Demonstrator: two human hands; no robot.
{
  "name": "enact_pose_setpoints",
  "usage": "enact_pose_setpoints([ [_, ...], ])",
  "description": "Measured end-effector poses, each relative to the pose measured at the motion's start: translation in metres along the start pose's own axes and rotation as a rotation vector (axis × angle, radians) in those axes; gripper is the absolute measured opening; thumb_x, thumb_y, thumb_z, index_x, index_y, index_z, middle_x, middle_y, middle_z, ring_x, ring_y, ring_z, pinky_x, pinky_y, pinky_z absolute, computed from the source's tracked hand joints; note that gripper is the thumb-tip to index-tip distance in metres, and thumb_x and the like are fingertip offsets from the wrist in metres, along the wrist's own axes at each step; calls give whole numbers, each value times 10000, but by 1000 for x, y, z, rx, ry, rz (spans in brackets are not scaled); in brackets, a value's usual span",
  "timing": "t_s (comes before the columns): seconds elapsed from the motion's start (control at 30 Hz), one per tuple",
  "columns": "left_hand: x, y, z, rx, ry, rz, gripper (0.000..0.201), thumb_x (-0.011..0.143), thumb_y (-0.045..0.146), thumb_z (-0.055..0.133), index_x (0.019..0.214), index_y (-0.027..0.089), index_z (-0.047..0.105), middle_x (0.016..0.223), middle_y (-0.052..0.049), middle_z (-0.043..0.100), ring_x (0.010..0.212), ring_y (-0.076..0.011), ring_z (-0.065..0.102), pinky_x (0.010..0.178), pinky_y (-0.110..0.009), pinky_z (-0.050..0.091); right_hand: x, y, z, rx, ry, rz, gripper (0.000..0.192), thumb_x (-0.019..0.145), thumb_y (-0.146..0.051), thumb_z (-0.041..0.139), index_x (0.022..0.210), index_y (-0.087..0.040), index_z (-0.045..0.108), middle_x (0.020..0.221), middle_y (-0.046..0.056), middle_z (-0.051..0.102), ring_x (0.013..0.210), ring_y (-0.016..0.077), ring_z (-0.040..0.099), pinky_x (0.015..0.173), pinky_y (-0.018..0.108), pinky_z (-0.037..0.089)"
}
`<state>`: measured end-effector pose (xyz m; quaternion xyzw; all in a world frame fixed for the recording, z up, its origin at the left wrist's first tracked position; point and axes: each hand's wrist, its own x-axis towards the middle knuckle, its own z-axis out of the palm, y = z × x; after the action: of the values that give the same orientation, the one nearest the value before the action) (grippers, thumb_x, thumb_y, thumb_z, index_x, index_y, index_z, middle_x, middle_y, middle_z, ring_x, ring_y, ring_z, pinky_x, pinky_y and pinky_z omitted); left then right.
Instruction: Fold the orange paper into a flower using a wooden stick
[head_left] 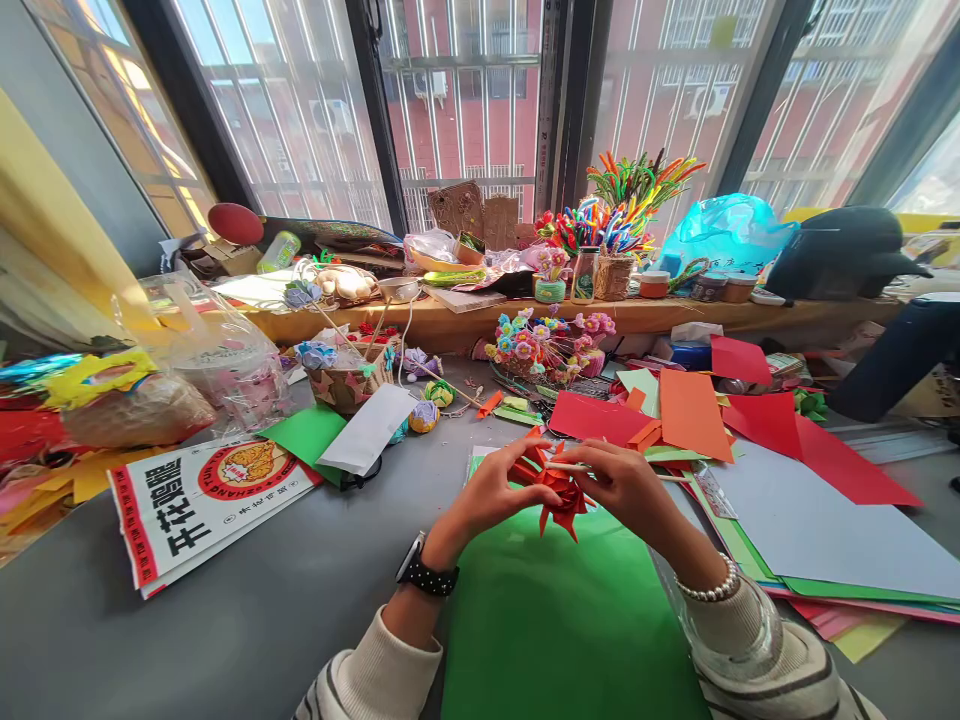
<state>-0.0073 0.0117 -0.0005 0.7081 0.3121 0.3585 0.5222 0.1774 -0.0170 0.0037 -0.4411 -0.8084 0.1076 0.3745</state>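
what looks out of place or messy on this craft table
Nothing looks damaged or spilled. The coloured paper sheets lie loosely overlapped at odd angles right of the hands, and a printed bag lies askew. Both hands hold a red folded paper flower.

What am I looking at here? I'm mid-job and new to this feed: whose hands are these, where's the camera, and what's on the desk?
There is no machine: one picture from a camera worn on a person's head, looking forward and down at their own bare hands. The left hand, with a black watch on the wrist, and the right hand, with a bead bracelet, both hold a folded red paper flower in their grip; a thin stick lies across it at the right fingers. Below is a green paper sheet on the grey table. To the right lie red and orange paper sheets; to the left, a printed bag. On the window ledge, bright pipe cleaners stand.
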Motion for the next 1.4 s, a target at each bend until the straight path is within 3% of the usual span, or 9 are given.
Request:
enact_pose_setpoints([
  [0.1, 4, -2, -8, -285, 76, -78, 625, 675, 641, 442, 968, 115, 607, 766, -76, 639, 730, -182, 608, 682, -294, 467, -1, -2, 2, 75, 46, -14, 203, 827, -247, 476, 918, -199, 651, 818, 46, 658, 587, 112, 556, 527, 214, 432],
  [0.17, 7, -4, -10, -417, 56, -193, 550, 676, 590, 506, 916, 112, 630, 757, -81, 644, 690, -173, 604, 630, -276, 462, -1, -3, 3, 149, 61, -59, 199, 828, -271, 484, 890, -204, 661, 814, 47, 657, 634, 119, 581, 545, 213, 452],
  [0.3, 10, -8, -4, -423, -50, -299, 349, 604, 399, 679, 820, 125, 657, 737, -33, 640, 637, -121, 576, 612, -224, 424, 1, -6, 6, 231, 91, -157, 204, 822, -312, 502, 843, -214, 680, 822, 56, 624, 747, 136, 600, 633, 236, 491],
  [0.47, 7, -8, 0, -424, 21, -202, 199, 592, 302, 700, 648, 121, 639, 621, 15, 585, 584, -81, 514, 587, -193, 376, 1, -8, 5, 213, 159, -144, 179, 810, -287, 522, 835, -206, 679, 777, 52, 600, 688, 123, 591, 559, 214, 481],
  [0.6, 5, -5, 0, -379, 50, -161, 185, 615, 299, 677, 617, 122, 625, 603, 19, 564, 587, -82, 489, 584, -193, 360, -1, -9, 1, 224, 111, -125, 167, 809, -269, 519, 813, -187, 664, 807, 67, 647, 679, 133, 606, 505, 200, 472],
  [1.0, 4, -3, 1, -401, 147, -227, 218, 518, 307, 718, 583, 124, 618, 545, 31, 556, 516, -78, 485, 534, -200, 362, -1, -11, 3, 65, 199, -272, 132, 788, -216, 538, 773, -188, 666, 758, 70, 688, 682, 151, 639, 589, 242, 508],
  [1.4, 2, -7, -1, -438, 174, -188, 194, 537, 279, 724, 618, 124, 639, 594, 25, 581, 558, -76, 494, 549, -190, 357, -3, -10, 9, 28, 191, -262, 113, 785, -201, 550, 829, -192, 653, 826, 69, 690, 749, 158, 639, 649, 266, 514],
])
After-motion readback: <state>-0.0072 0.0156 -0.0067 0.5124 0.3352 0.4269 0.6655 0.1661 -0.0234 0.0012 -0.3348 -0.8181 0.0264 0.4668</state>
